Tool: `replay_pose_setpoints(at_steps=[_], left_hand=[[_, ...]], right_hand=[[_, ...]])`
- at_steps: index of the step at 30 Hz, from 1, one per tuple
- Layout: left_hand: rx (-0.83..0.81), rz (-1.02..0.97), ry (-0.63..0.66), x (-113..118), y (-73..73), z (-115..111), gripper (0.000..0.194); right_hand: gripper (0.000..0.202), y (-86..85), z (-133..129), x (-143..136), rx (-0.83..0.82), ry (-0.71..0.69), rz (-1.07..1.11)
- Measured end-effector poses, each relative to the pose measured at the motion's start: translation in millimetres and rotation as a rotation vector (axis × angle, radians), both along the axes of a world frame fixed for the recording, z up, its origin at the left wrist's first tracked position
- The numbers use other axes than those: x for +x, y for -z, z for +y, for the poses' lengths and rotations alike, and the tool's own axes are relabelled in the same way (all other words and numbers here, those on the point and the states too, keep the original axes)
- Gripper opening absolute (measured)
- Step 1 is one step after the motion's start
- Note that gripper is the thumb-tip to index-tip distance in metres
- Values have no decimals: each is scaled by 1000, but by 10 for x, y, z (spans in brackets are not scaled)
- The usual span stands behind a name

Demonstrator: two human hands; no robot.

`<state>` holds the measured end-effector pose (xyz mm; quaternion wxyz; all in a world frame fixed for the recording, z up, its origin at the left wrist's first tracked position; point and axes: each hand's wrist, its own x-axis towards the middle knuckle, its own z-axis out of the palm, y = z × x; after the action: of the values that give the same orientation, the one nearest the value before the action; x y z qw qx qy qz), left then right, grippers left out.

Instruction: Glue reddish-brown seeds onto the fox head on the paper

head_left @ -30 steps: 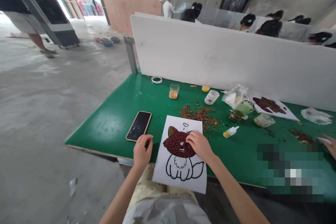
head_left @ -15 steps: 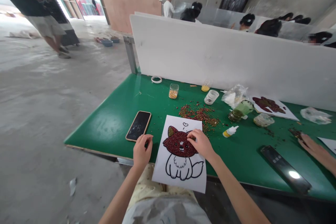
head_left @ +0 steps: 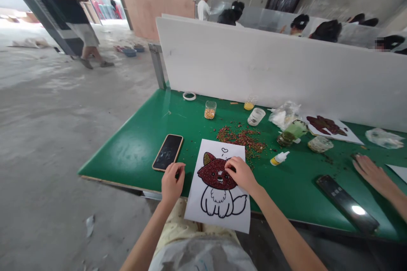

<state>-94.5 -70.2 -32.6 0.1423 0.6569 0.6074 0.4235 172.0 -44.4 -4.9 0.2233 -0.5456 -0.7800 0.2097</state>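
Note:
A white sheet (head_left: 193, 203) with a cartoon animal drawing lies at the green table's front edge and overhangs it. The animal's head (head_left: 211, 173) is covered with dark red grains, one ear with greenish ones; its body is white. My right hand (head_left: 241, 174) rests over the head's upper right, fingertips pinched together; anything between them is too small to make out. My left hand (head_left: 172, 181) lies at the table edge left of the sheet, fingers curled, just below a phone (head_left: 168, 152). Loose red-brown grains (head_left: 243, 139) are scattered behind the sheet.
Behind the grains stand a cup of orange kernels (head_left: 210, 110) and a clear cup (head_left: 256, 117). A glue bottle (head_left: 279, 159), a green-stained jar (head_left: 291, 133) and a dark device (head_left: 346, 203) are to the right, near another person's hand (head_left: 370, 173). A white panel (head_left: 254, 67) borders the table.
My right hand has shifted slightly left over the animal's head. My left hand stays put. The other person's hand at right now lies flatter, and the person walking at far left has moved right.

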Motion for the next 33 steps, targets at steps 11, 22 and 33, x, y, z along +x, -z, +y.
replay_pose_setpoints(at_steps=[11, 22, 33], left_hand=[[12, 6, -5, 2, -3, 7, 15], [31, 4, -41, -5, 28, 11, 17], [200, -35, -20, -27, 64, -20, 17]], right_hand=[[12, -78, -10, 37, -7, 47, 15], [9, -82, -2, 174, 45, 125, 62], [34, 243, -218, 713, 105, 540, 208]])
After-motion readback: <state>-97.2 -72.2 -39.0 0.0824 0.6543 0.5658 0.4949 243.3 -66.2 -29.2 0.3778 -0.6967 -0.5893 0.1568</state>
